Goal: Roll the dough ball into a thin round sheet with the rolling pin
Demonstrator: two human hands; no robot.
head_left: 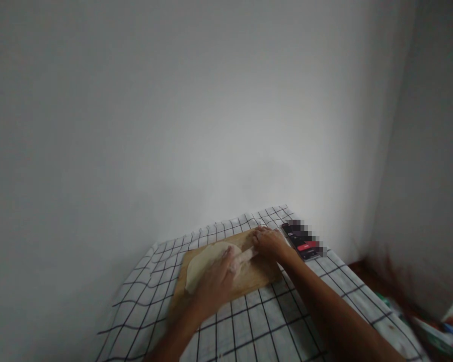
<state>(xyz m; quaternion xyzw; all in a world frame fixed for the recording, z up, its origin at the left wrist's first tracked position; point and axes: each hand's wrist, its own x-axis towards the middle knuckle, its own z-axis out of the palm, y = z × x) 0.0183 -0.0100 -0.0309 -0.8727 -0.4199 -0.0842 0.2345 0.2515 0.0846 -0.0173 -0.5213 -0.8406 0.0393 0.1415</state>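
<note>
Phone (295, 237) on checked cloth (249, 324) near board (257, 277)

The counter (264, 327) is set before the back wall (211, 125) and is covered by a cloth (145, 296). On the cloth a board (264, 279) is laid, with a sheet of dough (202, 261) spread on its left part. The left grip (217, 281) is placed at the dough's near right side, the right grip (270, 244) over the board's far right part. Between them a slim piece (246, 257) is seen, too blurred to name. A phone (302, 246) is laid right of the board.
</note>
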